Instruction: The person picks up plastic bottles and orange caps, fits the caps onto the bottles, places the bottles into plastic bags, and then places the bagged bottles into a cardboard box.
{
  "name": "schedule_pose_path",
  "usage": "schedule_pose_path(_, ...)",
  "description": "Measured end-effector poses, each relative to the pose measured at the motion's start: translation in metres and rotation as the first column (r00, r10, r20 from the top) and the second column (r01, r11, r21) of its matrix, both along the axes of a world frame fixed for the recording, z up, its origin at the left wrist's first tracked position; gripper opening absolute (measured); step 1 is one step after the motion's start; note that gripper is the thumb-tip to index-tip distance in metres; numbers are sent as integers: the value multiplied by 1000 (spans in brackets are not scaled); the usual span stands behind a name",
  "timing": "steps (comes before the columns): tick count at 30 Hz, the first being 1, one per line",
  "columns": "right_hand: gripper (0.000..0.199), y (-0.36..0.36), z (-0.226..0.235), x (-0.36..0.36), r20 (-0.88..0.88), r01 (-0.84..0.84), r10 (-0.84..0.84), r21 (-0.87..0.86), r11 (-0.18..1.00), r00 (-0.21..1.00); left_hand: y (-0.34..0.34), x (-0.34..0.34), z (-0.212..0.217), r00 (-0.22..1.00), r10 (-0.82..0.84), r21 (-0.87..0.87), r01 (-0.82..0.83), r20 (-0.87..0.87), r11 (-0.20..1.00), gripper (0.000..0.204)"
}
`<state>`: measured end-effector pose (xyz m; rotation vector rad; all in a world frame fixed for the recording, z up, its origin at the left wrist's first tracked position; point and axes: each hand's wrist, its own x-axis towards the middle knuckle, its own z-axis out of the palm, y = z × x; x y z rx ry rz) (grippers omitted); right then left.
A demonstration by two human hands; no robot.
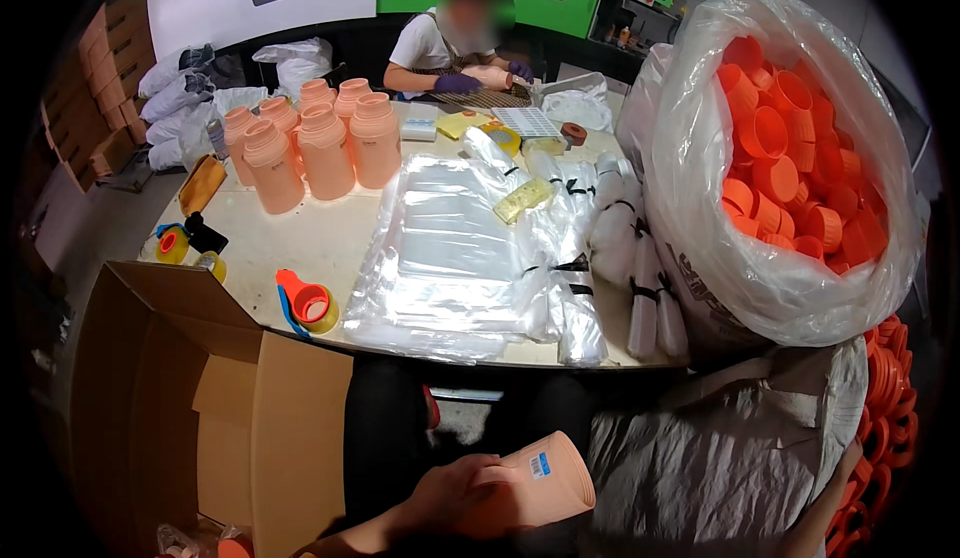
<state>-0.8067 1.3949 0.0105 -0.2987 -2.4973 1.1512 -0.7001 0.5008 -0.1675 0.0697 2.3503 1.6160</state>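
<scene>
while the left hand [450, 490] clasps a peach bottle [550, 483], i cannot tell the right hand's grip.

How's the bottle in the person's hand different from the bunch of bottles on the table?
The held bottle is tipped over, but the standing bottles are upright.
The held bottle is gripped in the left hand, while the standing bottles rest on the table with no hand on them.
The held bottle shows a blue-and-white sticker; none like it shows on the standing bottles.
Both are peach-coloured.
</scene>
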Motion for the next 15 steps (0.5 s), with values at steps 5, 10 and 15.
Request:
schedule_pose_path(5, 45, -33, 8, 12, -55, 380, -380, 277, 882, 923, 10, 0, -12, 988, -20, -110, 3, -155, 994, 44)
schedule_pose_path(10, 43, -127, 16, 8, -366, 765, -684, 437, 472, 631, 3, 1, -23, 970, -122, -180, 85, -210, 980, 45)
schedule_pose_path(15, 43, -289, 89, 19, -841, 743, -104, 403, 534, 531, -7, 5, -47, 939, -106, -213, 36, -328, 976, 45)
